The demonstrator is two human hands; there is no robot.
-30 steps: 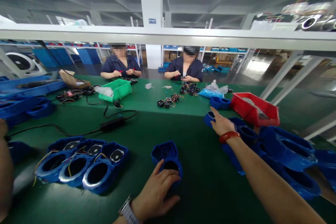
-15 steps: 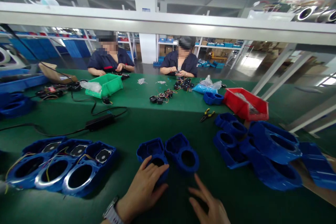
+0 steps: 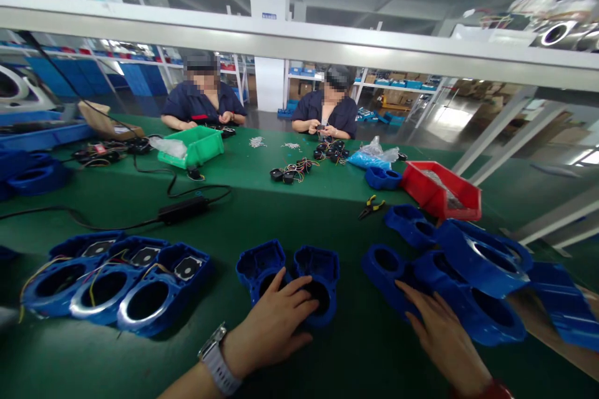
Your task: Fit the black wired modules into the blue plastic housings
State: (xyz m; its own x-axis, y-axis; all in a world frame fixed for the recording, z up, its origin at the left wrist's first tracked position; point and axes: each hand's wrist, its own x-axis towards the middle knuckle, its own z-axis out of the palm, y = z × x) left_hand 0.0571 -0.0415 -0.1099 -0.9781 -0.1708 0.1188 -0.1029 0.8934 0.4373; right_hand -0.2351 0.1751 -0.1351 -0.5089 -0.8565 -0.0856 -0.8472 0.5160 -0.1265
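My left hand (image 3: 281,318) lies with its fingers spread over two blue plastic housings side by side. Its fingertips touch the left housing (image 3: 262,259) and the rim of the right housing (image 3: 330,262). Each has a round opening at the near end and a boxy recess at the far end. On the right, my right hand (image 3: 440,330) has its fingers stretched out and apart against another blue housing (image 3: 374,265), whose near part is partly hidden by the hand.
Several blue housings (image 3: 486,255) are heaped at the right. Three housings with fitted parts (image 3: 154,305) stand in a row at left. Pliers (image 3: 371,207), a red bin (image 3: 421,190), a green bin (image 3: 201,146) and a black power adapter (image 3: 183,210) lie beyond. Two people sit opposite.
My right hand has moved right, onto the housing by the heap, which has shifted left. The right one of the two middle housings now stands straighter and closer to its neighbour, my left hand across both.
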